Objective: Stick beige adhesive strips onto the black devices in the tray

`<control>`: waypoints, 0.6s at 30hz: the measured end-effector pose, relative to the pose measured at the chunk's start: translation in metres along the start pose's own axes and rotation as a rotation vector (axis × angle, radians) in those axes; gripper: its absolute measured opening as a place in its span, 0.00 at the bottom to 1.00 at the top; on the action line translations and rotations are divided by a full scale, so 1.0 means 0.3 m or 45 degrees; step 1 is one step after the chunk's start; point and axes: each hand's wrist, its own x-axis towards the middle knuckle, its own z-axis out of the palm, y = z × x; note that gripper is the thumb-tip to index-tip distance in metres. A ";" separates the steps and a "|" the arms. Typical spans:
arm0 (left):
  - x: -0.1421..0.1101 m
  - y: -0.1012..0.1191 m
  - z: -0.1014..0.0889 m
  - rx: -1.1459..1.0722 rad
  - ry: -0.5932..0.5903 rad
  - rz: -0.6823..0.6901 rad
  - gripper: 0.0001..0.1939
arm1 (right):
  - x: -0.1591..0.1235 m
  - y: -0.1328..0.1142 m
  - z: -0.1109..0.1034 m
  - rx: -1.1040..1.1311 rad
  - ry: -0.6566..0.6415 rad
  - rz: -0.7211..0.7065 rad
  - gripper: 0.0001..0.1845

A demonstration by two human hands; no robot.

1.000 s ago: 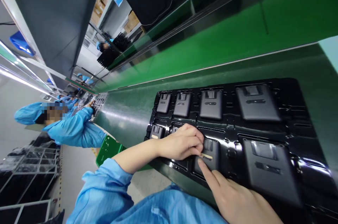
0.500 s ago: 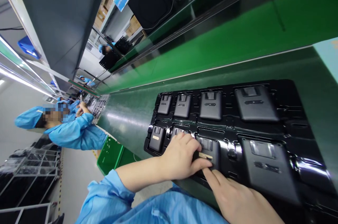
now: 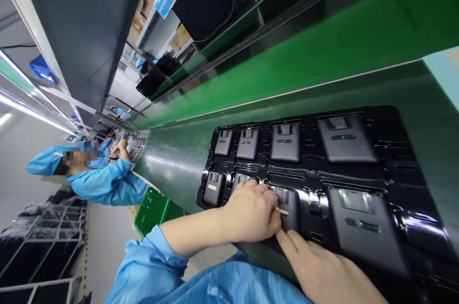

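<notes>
The left hand (image 3: pixel 253 213) is curled closed over the dark grey device (image 3: pixel 289 208) here, and we see it has slid further onto the unit since the last look. Its fingers now cover the near end of the thin tan strip (image 3: pixel 283 211), which only pokes out to the right as a narrow sliver. A moment ago we had much more of that strip in view, lying across the device's face. We can't tell from here whether the fingers are actually pinching it or just pressing over it.

Right beside it, the right hand (image 3: pixel 322 263) is open, fingers stretched out, with its index fingertip (image 3: pixel 281 236) pressed against the device's lower edge, bracing it from below. The two hands are almost touching at that corner.

The device sits in its pocket in the bottom row of the black plastic tray (image 3: pixel 394 170), and the tray lies on the green bench (image 3: pixel 175 170). Next along, we have another dark grey unit (image 3: pixel 214 188), its tan strip still showing on its face. Further up the line, a co-worker in a blue smock (image 3: pixel 107 189) is working with both hands at a tray of their own, and a green crate (image 3: pixel 150 211) sits at the bench edge.
</notes>
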 end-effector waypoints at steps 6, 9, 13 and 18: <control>0.003 -0.021 0.020 -0.010 0.102 0.161 0.07 | -0.009 0.000 0.007 0.002 0.013 0.007 0.21; 0.001 -0.028 0.037 0.094 0.199 0.206 0.09 | -0.013 -0.001 0.006 0.020 -0.001 0.006 0.21; 0.001 -0.036 0.056 0.234 0.289 0.279 0.11 | -0.016 -0.002 0.004 0.037 -0.008 -0.002 0.21; -0.005 -0.049 0.055 0.264 0.289 0.303 0.10 | -0.016 -0.002 0.008 0.012 0.007 0.006 0.23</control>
